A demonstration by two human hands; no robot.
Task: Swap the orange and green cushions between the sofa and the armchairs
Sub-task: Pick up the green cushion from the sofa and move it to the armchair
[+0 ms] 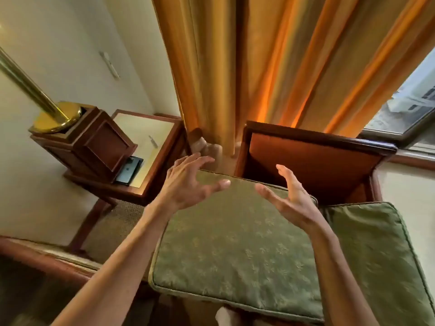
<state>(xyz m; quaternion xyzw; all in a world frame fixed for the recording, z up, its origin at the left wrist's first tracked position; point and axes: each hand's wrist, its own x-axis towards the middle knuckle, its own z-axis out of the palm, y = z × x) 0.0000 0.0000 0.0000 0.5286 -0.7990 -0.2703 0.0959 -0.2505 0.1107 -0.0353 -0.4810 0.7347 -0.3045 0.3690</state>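
Directly ahead, an armchair (pixel 313 158) with orange upholstery and a dark wood frame stands against gold curtains (pixel 235 67); a large green cushion (pixel 235 236) lies across its front, and a second green cushion (pixel 376 250) sits just beside it on the right, overlapping its edge. No orange cushion is in view. Left of the chair, a side table (pixel 146 147) carries a wooden box (pixel 98 142) with a brass lamp base (pixel 56 118) on top and a phone (pixel 129 170) tucked against the box.

Step in hand, as judged: seating the green cushion in the armchair. To do it well, both palms should close on the cushion's far corners evenly, then push it back flat against the orange backrest so it does not slide forward off the seat; the neighbouring cushion must not be dragged along.

Both forearms reach forward above the cushion. Left hand (pixel 188 184): fingers spread and lightly curved, palm turned inward, holding nothing. Right hand (pixel 292 196): fingers extended, thumb out, palm facing the left hand, likewise holding nothing. Neither hand visibly touches the fabric.
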